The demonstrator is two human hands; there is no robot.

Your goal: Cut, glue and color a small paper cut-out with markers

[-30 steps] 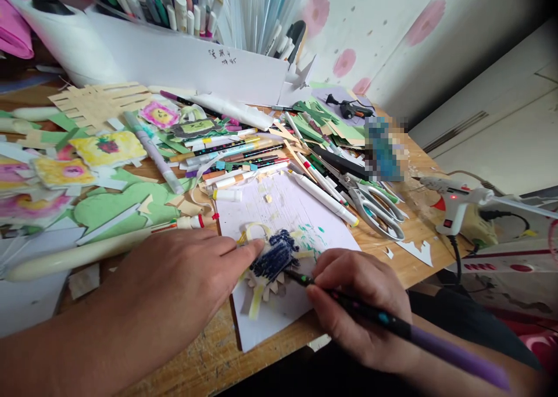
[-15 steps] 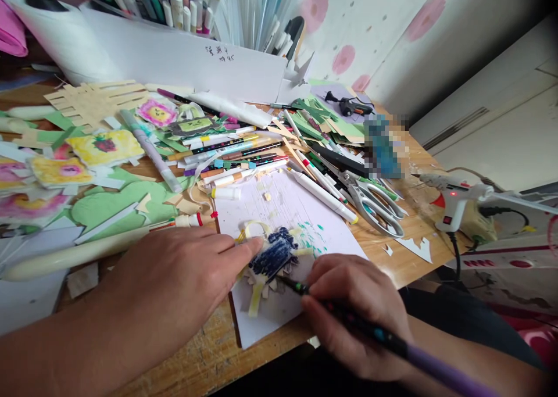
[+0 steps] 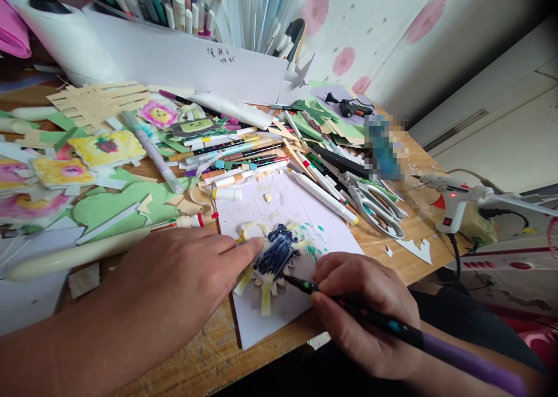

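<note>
A small paper cutout (image 3: 275, 251), dark blue in the middle with pale yellow strips sticking out around it, lies on a white board (image 3: 257, 332). My left hand (image 3: 178, 269) is at its left edge, fingers close together and the thumb pressed on the cutout. In my right hand (image 3: 370, 310) is a brush-tipped marker (image 3: 390, 325) with a black, dotted barrel and a purple end. Its dark tip touches or nearly touches the cutout's lower right edge. Green marks and small paper bits show on the board.
Behind the board lie several loose markers (image 3: 325, 189) and scissors (image 3: 375, 205). Painted paper pieces (image 3: 108, 148) and green scraps (image 3: 124, 202) cover the left. A white glue gun (image 3: 455, 196) stands right; a long white box side (image 3: 183, 54) runs along the back.
The cutout has turned slightly and shifted a little right on the board. My right hand and the marker have moved slightly right. My left thumb stays at the cutout's left side.
</note>
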